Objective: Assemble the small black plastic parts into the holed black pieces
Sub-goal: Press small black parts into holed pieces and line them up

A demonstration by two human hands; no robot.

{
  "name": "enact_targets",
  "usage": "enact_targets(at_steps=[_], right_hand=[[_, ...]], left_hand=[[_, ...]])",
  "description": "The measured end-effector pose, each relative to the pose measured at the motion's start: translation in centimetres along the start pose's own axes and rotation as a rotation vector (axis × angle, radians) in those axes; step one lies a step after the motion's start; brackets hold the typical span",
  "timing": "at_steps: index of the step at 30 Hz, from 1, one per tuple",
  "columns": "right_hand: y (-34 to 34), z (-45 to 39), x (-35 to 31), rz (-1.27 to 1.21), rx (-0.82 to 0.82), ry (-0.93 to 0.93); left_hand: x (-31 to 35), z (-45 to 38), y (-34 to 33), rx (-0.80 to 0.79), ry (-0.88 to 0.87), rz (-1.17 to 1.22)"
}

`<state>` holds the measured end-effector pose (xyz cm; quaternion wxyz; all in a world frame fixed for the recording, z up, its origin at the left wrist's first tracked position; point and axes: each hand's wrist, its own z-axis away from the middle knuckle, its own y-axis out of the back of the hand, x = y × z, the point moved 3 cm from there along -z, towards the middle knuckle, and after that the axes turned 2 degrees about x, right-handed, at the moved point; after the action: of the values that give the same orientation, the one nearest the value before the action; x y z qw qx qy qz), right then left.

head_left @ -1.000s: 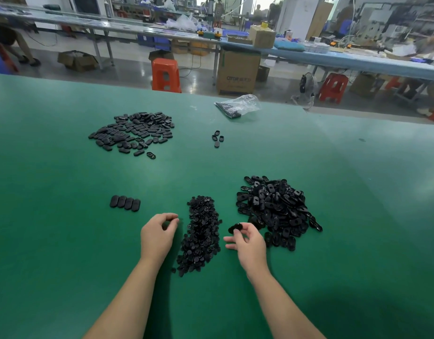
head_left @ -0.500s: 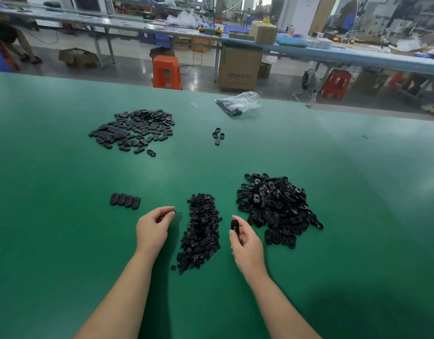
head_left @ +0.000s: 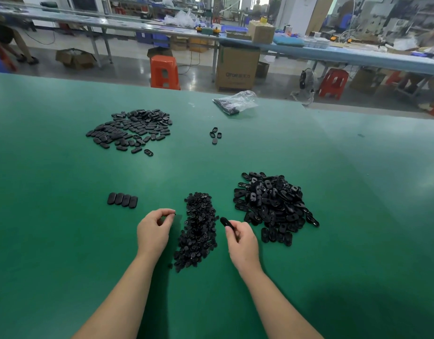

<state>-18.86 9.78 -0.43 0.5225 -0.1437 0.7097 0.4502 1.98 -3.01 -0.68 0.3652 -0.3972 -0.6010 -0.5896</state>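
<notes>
Black holed piece (head_left: 225,221) pinched in right hand (head_left: 241,243), raised beside small-parts pile (head_left: 197,231) on green desk (head_left: 64,241). Left hand (head_left: 153,228) pinches tiny part, too small to identify. Advice: bring hands together, align part over hole, press squarely until seated.

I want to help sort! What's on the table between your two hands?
In the head view, a long heap of small black plastic parts lies on the green table between the left hand and right hand.

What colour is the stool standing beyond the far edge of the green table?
The stool is orange-red plastic, seen clearly in the head view.
</notes>
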Motion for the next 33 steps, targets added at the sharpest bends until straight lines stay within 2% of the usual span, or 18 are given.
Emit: enact_targets(at_steps=[7,10,16,24,33], right_hand=[[0.1,0.0,-0.1,0.030,0.023,0.060],[0.0,0.0,0.0,0.040,0.017,0.064],[-0.3,-0.2,0.4,0.053,0.009,0.062],[-0.2,-0.3,0.5,0.044,0.003,0.061],[-0.1,-0.3,0.8,-0.072,-0.013,0.022]], left_hand=[[5.4,3.9,-4.9,-0.189,-0.290,-0.105],[6.9,4.6,-6.8,-0.248,-0.347,-0.177],[6.6,4.7,-8.1,-0.291,-0.330,-0.280],[7.2,4.4,-8.5,-0.341,-0.254,-0.255],[7.5,4.6,-8.9,-0.250,-0.213,-0.174]])
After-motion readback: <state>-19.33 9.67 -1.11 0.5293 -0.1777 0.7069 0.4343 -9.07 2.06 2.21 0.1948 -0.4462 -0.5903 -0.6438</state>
